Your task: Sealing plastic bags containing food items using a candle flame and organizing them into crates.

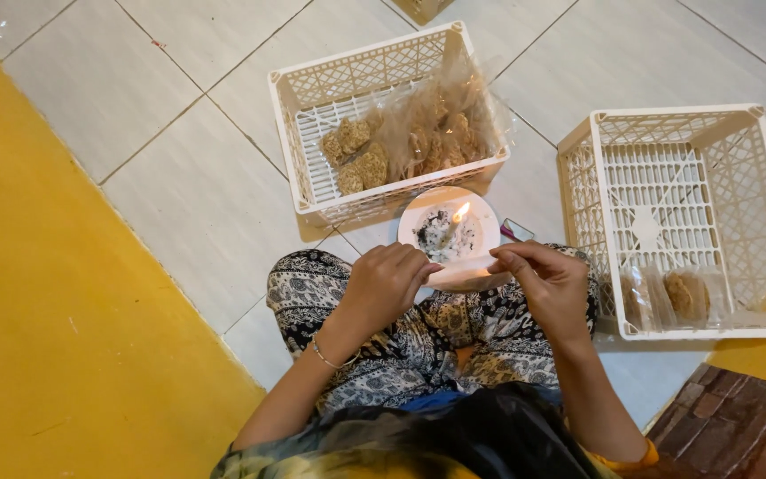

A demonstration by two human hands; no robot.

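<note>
Both hands, left hand (389, 282) and right hand (550, 282), pinched 1 clear plastic packet (465, 266) stretched between them above the lap, beside 1 lit candle (456, 222) on 1 white round plate (488, 232). 2 cream plastic lattice crates (312, 84) (760, 213) stood nearby, holding bagged brown snacks (361, 153).

We sat on a pale tiled floor (179, 186) beside a broad yellow painted band (55, 337); a patch of dark reddish brick paving (738, 426) lay nearby.

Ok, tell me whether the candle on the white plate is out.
No: the candle on the white plate shows a small orange flame, just beyond the left hand and right hand.
</note>
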